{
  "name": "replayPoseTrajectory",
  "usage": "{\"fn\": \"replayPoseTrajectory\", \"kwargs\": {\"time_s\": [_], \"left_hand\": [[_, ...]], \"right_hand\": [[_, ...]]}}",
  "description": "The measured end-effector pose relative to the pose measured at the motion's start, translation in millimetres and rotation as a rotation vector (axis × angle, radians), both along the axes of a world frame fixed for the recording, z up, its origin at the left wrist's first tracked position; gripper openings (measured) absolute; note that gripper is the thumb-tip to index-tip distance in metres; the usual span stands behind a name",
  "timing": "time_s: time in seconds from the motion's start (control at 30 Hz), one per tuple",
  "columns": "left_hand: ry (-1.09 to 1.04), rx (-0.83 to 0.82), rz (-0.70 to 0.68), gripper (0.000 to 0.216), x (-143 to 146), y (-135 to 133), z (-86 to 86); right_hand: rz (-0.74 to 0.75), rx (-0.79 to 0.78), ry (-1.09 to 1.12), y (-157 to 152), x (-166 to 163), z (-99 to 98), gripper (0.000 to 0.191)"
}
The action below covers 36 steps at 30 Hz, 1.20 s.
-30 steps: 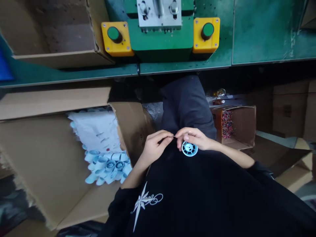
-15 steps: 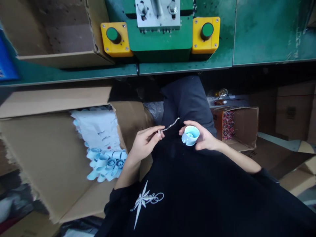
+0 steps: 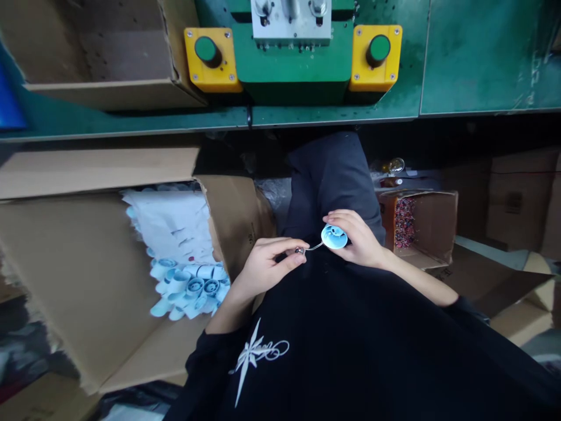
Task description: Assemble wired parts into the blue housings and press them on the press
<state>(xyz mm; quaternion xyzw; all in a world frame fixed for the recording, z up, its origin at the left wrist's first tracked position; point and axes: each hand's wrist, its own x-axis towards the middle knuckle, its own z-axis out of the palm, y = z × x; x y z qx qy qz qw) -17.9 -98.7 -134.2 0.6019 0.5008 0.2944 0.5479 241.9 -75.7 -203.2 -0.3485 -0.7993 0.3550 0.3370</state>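
Between the thumb and fingers of my left hand (image 3: 272, 264) is a small shiny metal piece (image 3: 300, 251) with a thin pale wire (image 3: 314, 247) coming out of it. The wire's far end meets the rim of a light blue plastic cup-shaped part (image 3: 334, 237); whether it enters the part I cannot tell. My right hand (image 3: 357, 240) wraps round this blue part, its open side tilted toward my left hand. Inside the part a raised centre shows. Both hands are above my lap, close together.
A cardboard box (image 3: 79, 280) at my left holds many similar blue parts (image 3: 193, 286) and a white sheet (image 3: 170, 222). Ahead, a green bench (image 3: 482, 58) carries a press with yellow button boxes (image 3: 213, 60). A small box (image 3: 432, 228) with tiny red bits stands at right.
My left hand has moved right and slightly down, bringing the wire to the blue part. My right hand has tilted the part toward the wire.
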Motion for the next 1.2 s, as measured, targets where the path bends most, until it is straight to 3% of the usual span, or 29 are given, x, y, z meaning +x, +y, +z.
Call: {"fn": "replayPoseTrajectory", "kwargs": {"time_s": [0.27,0.53,0.77,0.93,1.0,1.1,1.17,1.2], "left_hand": [[-0.016,0.009,-0.002,0.017,4,-1,-6.2],[0.024,0.067,-0.062,0.019,14,1,-7.0],[0.442,0.375,-0.036,0.026,46,-2,-14.9],[0.667,0.347,-0.075,0.029,60,-3,-18.2],[0.620,0.369,-0.001,0.024,63,-5,-21.8],[0.420,0.359,0.236,0.011,67,-7,-31.0],[0.175,0.252,0.311,0.035,67,-2,-38.9],[0.025,0.173,0.274,0.050,66,1,-42.9]], "right_hand": [[0.009,0.070,-0.023,-2,-2,0.4,0.050],[0.016,0.022,0.002,-4,-1,-0.9,0.055],[0.050,-0.064,-0.058,-6,-5,-1.4,0.043],[-0.002,-0.016,-0.146,-4,-9,-2.8,0.038],[-0.037,0.041,-0.137,-3,-9,-2.6,0.040],[-0.092,0.129,-0.101,-2,-11,-0.3,0.043],[-0.103,0.196,-0.075,-1,-12,1.8,0.044],[-0.094,0.235,-0.060,0,-13,2.5,0.045]]}}
